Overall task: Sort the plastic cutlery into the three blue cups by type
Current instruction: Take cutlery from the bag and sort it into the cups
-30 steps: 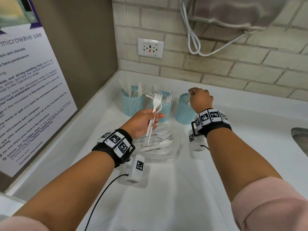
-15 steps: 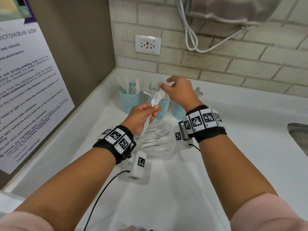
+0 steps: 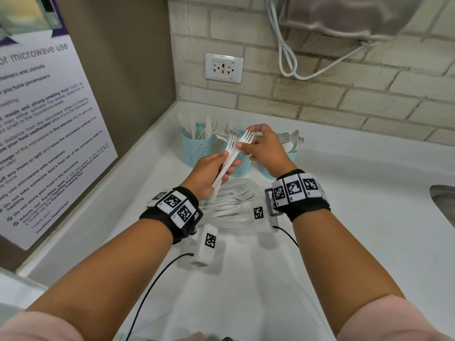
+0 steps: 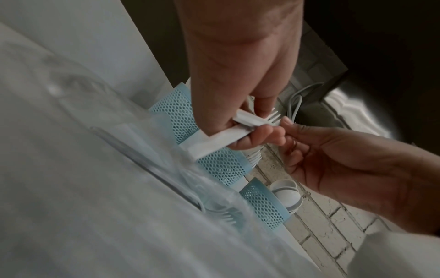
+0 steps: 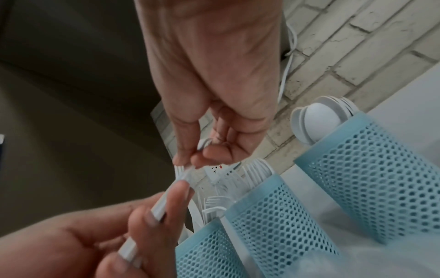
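My left hand [image 3: 209,172] gripped fork bundle [image 3: 227,163] by handles, fingers curled round them; long axis ran up-right, tines toward middle cup [image 3: 240,166]. My right hand [image 3: 262,150], nearer cups, pinched head of one fork [image 3: 247,137], thumb and fingertips together. Judged next: draw it clear along axis, drop into middle cup just beyond.

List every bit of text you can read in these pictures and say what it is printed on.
"or microwave use": heading on the wall poster, its start cut off.
"five minutes": bold words in the poster's body.
"Thank you!" and "Facilities Department": foot of the poster.
Other poster lines: partly cut off or too blurred to quote reliably.
Wall outlet: label strip too small to read.
Wrist bands: square code markers, no readable words.
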